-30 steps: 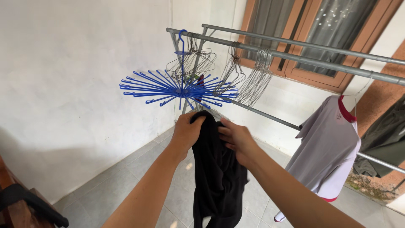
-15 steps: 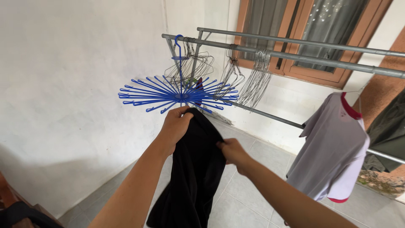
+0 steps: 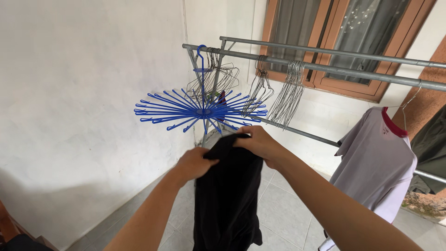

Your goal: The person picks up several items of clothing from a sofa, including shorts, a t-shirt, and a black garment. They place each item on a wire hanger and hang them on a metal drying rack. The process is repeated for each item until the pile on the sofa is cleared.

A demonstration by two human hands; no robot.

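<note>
A black garment (image 3: 227,195) hangs down between my arms. My right hand (image 3: 259,143) grips its top edge, raised just below the blue round spoked hanger (image 3: 200,111). My left hand (image 3: 195,163) holds the cloth lower down, at its left edge. The blue hanger hangs by its hook from the upper metal rail (image 3: 325,69) of a drying rack.
Bunches of bare wire hangers (image 3: 288,90) hang on the rail. A grey shirt with red collar (image 3: 374,160) hangs at the right, with a dark garment (image 3: 429,153) beyond it. A white wall is to the left, a brown-framed window (image 3: 344,42) behind, and grey tiles (image 3: 288,209) below.
My right hand has moved up to the garment's top edge, and my left hand has dropped lower on the cloth. The garment now hangs straighter.
</note>
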